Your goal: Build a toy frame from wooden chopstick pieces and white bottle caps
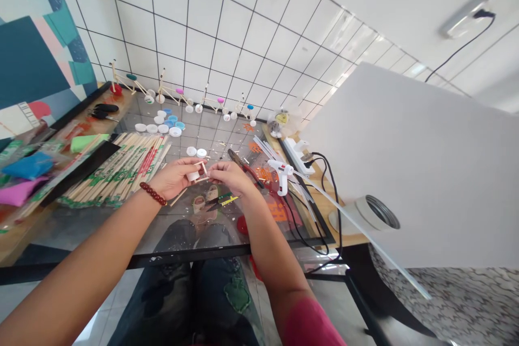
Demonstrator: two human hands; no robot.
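Note:
My left hand [177, 177] pinches a small frame of thin wooden sticks [204, 168] with a white bottle cap [193, 176] at its lower left. The fingertips of my right hand [229, 175] are closed at the right end of the same piece; what exactly they hold is too small to make out. Two white caps [201, 152] lie on the glass tabletop just beyond my left fingers. Below my right hand are small scissors [214, 203] and a yellow blade-like strip [230, 201]. Red-handled pliers [245, 167] lie to its right.
Bundled wrapped chopsticks [117, 173] lie left. A white glue gun [281, 175] with a long glue stick and a power strip [298, 155] with cables are right. Stick models with caps [221, 101] line the back wall. Blue and white caps [175, 131] sit before them.

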